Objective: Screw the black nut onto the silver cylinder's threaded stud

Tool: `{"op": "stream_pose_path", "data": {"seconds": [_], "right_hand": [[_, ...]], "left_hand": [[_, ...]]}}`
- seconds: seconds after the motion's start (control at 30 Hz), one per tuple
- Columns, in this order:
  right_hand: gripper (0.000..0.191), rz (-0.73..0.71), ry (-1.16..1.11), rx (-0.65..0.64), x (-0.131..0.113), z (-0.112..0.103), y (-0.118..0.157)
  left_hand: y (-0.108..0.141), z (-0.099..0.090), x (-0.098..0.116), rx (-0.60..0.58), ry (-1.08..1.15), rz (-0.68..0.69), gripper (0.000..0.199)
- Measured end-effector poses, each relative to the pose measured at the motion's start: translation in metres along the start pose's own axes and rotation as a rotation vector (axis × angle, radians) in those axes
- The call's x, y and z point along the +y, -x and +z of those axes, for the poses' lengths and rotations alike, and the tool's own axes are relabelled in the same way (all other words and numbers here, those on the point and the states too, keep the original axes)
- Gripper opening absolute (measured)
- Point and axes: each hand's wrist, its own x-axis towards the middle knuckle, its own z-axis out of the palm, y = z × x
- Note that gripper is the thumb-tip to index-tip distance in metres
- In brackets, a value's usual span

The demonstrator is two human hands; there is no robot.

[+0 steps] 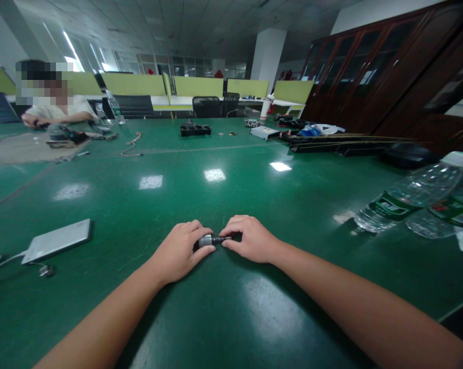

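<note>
A small silver motor-like cylinder (206,241) with a dark threaded shaft (219,239) lies sideways just above the green table (177,195), in the middle of the view. Around its wide silver end, my left hand (181,251) is closed, thumb in front and fingers behind. The shaft points right, and my right hand (251,240) pinches its tip between thumb and fingers. Both hands rest low over the tabletop, a short gap apart.
Two water bottles (404,202) stand at the right. On the left lies a white power bank (58,240) with a cable. Farther back are a black tray (195,129), dark metal rails (331,142), a cord (131,146) and a seated person (62,107).
</note>
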Motion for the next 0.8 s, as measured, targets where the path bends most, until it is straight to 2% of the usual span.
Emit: {"op": "stream_pose_path", "data": {"seconds": [0.8], "right_hand": [[0.013,0.099,0.034,0.017,0.0053,-0.0074,0.0027]], "left_hand": [[-0.0001,-0.0006,-0.0011,0.013,0.042,-0.028,0.031]]}}
